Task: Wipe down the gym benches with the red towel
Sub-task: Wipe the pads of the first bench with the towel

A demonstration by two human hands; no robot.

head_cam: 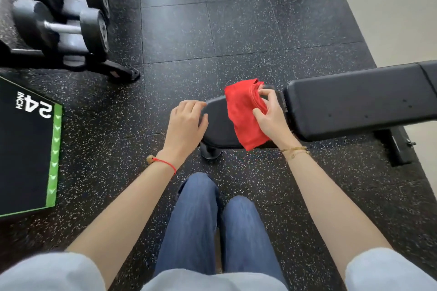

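The red towel [244, 113] lies draped over the seat pad of a black gym bench [354, 104], just past the frame's centre toward 2 o'clock. At 9 o'clock of it, the left hand [185, 123] rests on the pad's rounded end, fingers loosely curled over the edge. At 3 o'clock, the right hand [272, 113] pinches the towel's folded edge between thumb and fingertips.

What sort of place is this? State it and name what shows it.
Most likely a gym: a padded bench, a rack of dumbbells and speckled rubber flooring. A box marked 24 inch stands at the left.
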